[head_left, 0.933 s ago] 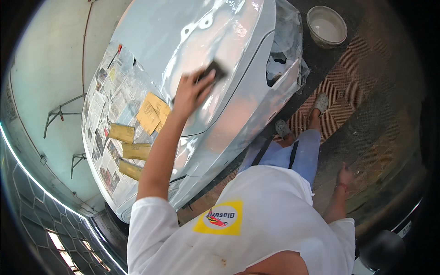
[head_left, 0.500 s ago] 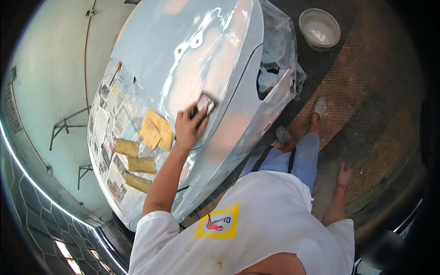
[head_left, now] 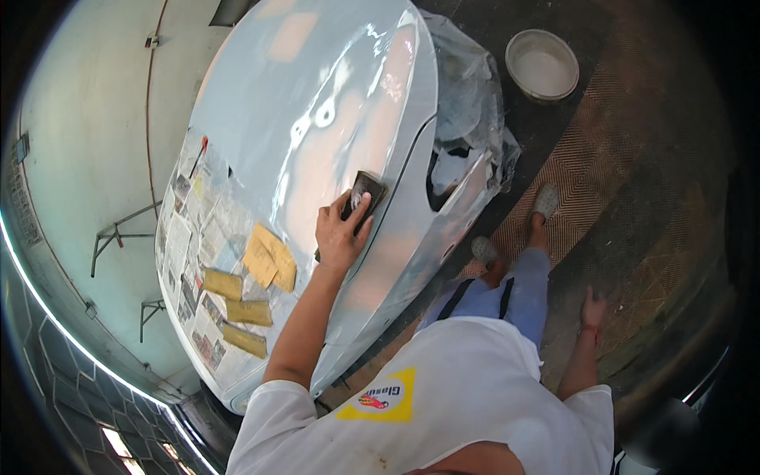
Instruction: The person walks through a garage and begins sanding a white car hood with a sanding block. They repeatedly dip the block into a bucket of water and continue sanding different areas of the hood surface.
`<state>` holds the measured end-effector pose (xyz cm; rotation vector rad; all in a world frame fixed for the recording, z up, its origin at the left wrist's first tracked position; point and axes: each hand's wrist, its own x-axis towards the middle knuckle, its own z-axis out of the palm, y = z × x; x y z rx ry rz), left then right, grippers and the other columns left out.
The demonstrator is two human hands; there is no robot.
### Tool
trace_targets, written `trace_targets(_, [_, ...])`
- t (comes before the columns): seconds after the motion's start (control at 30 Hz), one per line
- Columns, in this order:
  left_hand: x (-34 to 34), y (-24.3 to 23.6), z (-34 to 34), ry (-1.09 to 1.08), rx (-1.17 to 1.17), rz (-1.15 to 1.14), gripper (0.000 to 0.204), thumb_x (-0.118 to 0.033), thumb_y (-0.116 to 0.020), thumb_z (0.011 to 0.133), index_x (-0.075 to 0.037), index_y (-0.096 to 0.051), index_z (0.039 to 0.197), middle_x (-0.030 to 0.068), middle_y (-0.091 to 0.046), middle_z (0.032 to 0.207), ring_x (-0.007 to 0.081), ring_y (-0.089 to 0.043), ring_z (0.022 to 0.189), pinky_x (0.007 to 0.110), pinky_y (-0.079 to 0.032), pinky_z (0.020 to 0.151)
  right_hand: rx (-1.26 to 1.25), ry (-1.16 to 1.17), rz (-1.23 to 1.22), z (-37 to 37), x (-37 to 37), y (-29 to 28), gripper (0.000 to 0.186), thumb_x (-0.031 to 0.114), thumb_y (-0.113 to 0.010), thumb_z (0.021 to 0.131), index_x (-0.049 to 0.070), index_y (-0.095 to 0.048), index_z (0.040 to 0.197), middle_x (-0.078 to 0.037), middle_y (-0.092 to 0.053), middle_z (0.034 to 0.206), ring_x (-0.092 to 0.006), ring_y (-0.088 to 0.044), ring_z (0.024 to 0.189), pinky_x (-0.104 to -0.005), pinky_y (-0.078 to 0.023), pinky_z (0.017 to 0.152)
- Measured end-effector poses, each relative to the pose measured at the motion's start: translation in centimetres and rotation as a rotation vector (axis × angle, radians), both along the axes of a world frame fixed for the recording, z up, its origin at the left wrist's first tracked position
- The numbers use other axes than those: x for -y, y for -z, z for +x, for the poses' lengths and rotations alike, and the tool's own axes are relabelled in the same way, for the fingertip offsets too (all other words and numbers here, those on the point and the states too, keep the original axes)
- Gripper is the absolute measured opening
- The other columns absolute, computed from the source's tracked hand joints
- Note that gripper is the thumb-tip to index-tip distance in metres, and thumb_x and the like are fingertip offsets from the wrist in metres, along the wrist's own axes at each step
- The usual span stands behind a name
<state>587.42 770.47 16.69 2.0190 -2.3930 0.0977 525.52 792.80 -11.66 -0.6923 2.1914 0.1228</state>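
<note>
My left hand is closed around a dark, flat sanding block, thumb and fingers along its sides. The block rests on the grey, primer-coated car hood, close to the seam with the fender. Pinkish patches and wet, glossy streaks show on the hood around it. At my right side, away from the car, my right hand hangs low with its fingers loosely stretched and nothing visible in it.
Newspaper sheets cover the windshield area, with several yellow sandpaper pieces on them. Clear plastic sheeting wraps the car's front end. A round basin of cloudy liquid stands on the floor beyond my feet.
My left hand has slid the sanding block a little forward and right along the hood, and its dark top shows more. The whole view has shifted slightly. My right hand still hangs.
</note>
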Motion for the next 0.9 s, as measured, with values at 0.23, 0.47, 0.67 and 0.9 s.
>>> trace_targets(0.23, [23.1,3.9,-3.7,-0.103,-0.014,-0.114,0.048,-0.037,-0.083,0.096,-0.034,-0.076,0.144,0.0118,-0.070,0.135,0.0357,-0.066,0.115,0.047,-0.059,0.098,-0.003,-0.049,-0.106,-0.8,4.6,1.8,0.069,0.046,-0.073,0.103,-0.010,-0.067,0.144,-0.032,-0.069,0.144,-0.0475,-0.065,0.137,-0.0517,-0.051,0.115])
trace_targets(0.47, [9.2,2.8,-4.4,-0.005,0.030,0.004,0.055,-0.026,-0.087,0.093,-0.029,-0.075,0.146,0.0158,-0.069,0.139,0.0378,-0.065,0.115,0.048,-0.056,0.100,-0.042,-0.023,-0.035,-3.5,6.2,0.6,0.066,0.047,-0.074,0.103,-0.009,-0.070,0.139,-0.035,-0.071,0.136,-0.0501,-0.068,0.130,-0.0520,-0.052,0.112])
trace_targets(0.67, [23.2,5.4,-6.2,-0.017,0.040,-0.057,0.054,-0.027,-0.085,0.093,-0.032,-0.075,0.146,0.0146,-0.069,0.133,0.0379,-0.066,0.114,0.048,-0.057,0.098,-0.071,0.055,-0.022,-4.1,10.0,-0.6,0.060,0.046,-0.074,0.103,-0.006,-0.073,0.134,-0.032,-0.073,0.131,-0.0477,-0.070,0.126,-0.0518,-0.054,0.108])
trace_targets(0.9, [30.4,7.6,-9.0,-0.086,0.059,-0.050,0.049,-0.033,-0.079,0.099,-0.028,-0.074,0.147,0.0154,-0.069,0.138,0.0393,-0.065,0.117,0.049,-0.056,0.101,0.032,0.047,0.054,-5.9,12.1,-1.6,0.067,0.045,-0.069,0.106,-0.006,-0.063,0.150,-0.030,-0.063,0.152,-0.0431,-0.059,0.145,-0.0494,-0.045,0.121])
